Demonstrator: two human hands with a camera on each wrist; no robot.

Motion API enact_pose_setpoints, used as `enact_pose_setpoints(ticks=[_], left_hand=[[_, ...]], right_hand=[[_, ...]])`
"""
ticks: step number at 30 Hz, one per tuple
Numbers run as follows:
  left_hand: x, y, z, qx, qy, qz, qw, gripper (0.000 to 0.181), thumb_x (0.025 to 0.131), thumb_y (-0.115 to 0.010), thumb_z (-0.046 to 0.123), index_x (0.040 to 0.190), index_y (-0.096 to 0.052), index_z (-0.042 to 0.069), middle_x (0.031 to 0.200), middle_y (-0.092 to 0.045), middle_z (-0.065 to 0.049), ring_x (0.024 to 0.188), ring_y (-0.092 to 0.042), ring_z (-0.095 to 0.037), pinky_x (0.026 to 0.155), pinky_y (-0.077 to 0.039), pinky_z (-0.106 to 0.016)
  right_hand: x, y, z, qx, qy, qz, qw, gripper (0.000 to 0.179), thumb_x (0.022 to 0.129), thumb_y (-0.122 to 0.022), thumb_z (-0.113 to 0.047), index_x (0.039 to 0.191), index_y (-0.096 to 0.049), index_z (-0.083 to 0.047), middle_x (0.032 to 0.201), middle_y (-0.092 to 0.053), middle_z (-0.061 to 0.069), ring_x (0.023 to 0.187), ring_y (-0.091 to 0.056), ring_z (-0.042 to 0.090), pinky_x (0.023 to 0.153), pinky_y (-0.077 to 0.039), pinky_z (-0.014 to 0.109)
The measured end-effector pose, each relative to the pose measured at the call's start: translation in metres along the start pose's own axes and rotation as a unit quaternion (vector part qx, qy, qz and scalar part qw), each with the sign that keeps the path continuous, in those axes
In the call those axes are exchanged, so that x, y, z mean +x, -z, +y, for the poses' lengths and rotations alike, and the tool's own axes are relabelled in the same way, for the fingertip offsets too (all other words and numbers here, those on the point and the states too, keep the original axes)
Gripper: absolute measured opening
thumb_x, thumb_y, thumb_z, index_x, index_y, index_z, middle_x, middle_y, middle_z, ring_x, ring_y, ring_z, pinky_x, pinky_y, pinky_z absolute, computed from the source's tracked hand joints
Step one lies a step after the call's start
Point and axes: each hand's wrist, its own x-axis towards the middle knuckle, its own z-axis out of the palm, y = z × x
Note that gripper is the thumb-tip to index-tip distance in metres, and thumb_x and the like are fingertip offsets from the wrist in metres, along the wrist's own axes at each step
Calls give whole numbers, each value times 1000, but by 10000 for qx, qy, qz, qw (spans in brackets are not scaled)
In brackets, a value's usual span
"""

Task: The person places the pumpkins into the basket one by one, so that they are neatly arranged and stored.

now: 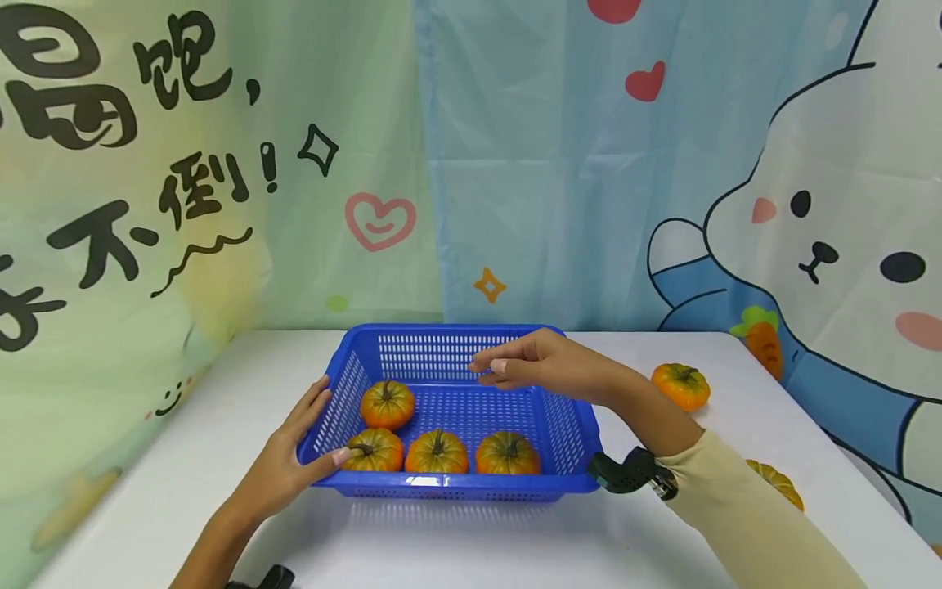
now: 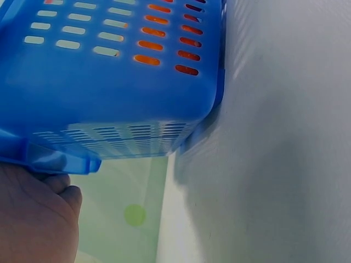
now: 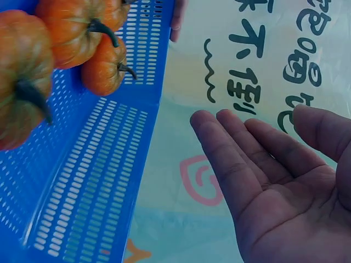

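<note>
A blue plastic basket [image 1: 456,486] with slotted walls stands on the white table. Three small orange pumpkins sit along its front side, among them a middle one [image 1: 437,452] and a right one [image 1: 508,454]; another pumpkin [image 1: 387,405] lies behind the left one [image 1: 374,450]. My left hand [image 1: 289,458] holds the basket's front left corner, thumb over the rim and fingers along the outer left side. Over the basket's back right part hovers my right hand [image 1: 545,360], fingers extended and palm bare in the right wrist view.
To the right of the basket, a pumpkin [image 1: 681,387] rests on the table [image 1: 662,523]. A second one [image 1: 776,483] is partly covered by the right sleeve. Behind the table hangs a printed curtain [image 1: 515,204].
</note>
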Motion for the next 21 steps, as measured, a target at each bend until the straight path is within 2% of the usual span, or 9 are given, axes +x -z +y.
enact_pose_setpoints(ticks=[4, 10, 15, 21], left_hand=[[0, 1, 1, -10, -60, 4, 10000, 84, 83, -70, 27, 150, -30, -2, 160, -17, -11, 143, -17, -44, 104, -22, -70], [1, -1, 0, -21, -59, -7, 10000, 83, 84, -70, 28, 150, -30, -2, 160, -17, -10, 143, -17, -44, 104, -23, -69], [-1, 0, 3, 16, -7, 38, 10000, 83, 83, -70, 28, 150, -30, -3, 160, -17, -11, 143, -17, -44, 104, -22, -69], [-1, 0, 3, -3, -5, 17, 10000, 84, 84, -70, 28, 150, -29, -3, 160, -17, -12, 143, -17, -44, 104, -22, -69]], right_hand=[[-14, -2, 4, -181, 100, 93, 9997, 41, 104, -48, -25, 137, -55, -2, 133, -59, 11, 118, -59, 25, 100, -44, 44], [-41, 1, 14, -284, 196, 421, 9985, 39, 104, -47, -21, 134, -56, 2, 136, -55, 18, 120, -57, 30, 96, -47, 43], [-70, 8, 20, -449, 68, 745, 9962, 40, 104, -46, -21, 135, -55, 2, 135, -55, 21, 119, -58, 32, 96, -45, 45], [-106, 12, 30, -546, -156, 1127, 9920, 41, 104, -47, -19, 137, -52, 4, 132, -57, 22, 118, -58, 35, 92, -50, 38]])
